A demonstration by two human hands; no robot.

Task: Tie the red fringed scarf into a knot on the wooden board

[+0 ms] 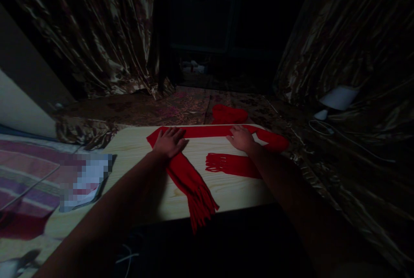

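Note:
A long red scarf (207, 131) with fringed ends lies over a pale wooden table (181, 174). One stretch runs straight along the far edge. At the left it folds and slants toward me, its fringe hanging over the front edge. On the right it loops round, and the other fringed end points left on the tabletop, partly hidden by my right forearm. My left hand (169, 142) rests on the left fold, fingers spread. My right hand (241, 138) lies on the far stretch near the right loop, its fingers extended over the cloth.
Behind the table sits another red cloth bundle (229, 114). A blurred-out flat item (89, 181) lies at the table's left, beside a striped bed cover (29, 174). At right stands a small white lamp (338, 99) with a cord. Patterned curtains (123, 32) hang on both sides.

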